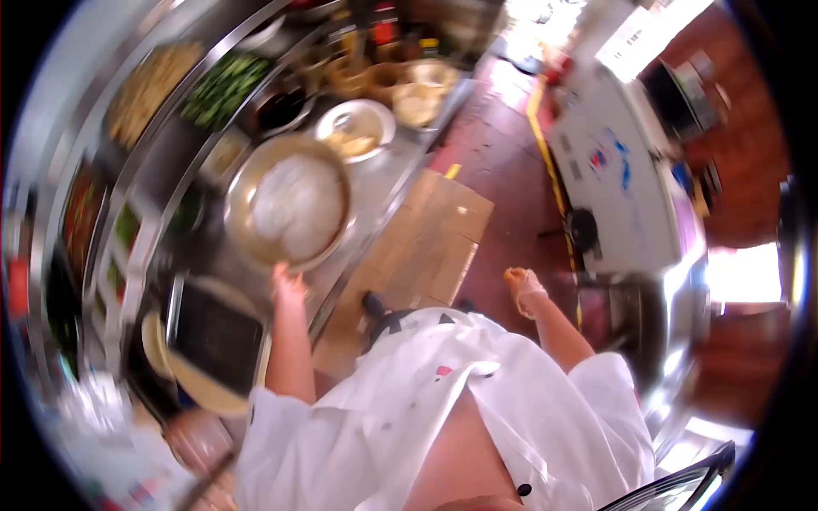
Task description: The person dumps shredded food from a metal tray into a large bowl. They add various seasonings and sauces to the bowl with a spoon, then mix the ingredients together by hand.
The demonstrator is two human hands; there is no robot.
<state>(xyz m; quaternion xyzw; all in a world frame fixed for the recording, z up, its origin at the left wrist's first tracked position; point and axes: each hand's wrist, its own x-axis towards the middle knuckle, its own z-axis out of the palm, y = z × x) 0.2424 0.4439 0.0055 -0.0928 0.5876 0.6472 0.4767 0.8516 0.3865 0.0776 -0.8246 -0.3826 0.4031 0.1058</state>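
My left hand (290, 285) is at the near edge of a large round metal bowl (241, 234), its fingers slightly apart and blurred, with nothing seen in them. White, powdery-looking contents (296, 204) fill much of the bowl. Whether the fingertips touch the rim is unclear. My right hand (524, 291) is out to the right over the floor, in what looks like a thin clear glove. Its fingers are curled together; an orange tint shows at their tips, and what they hold, if anything, is too small to name.
A white bowl of yellowish food (354, 140), a dark sauce container (283, 111) and green vegetables (226, 89) stand beyond the bowl. A black rectangular tray (215, 336) lies at the left. Flattened cardboard (417, 243) is below the counter edge; a white cabinet (613, 170) stands right.
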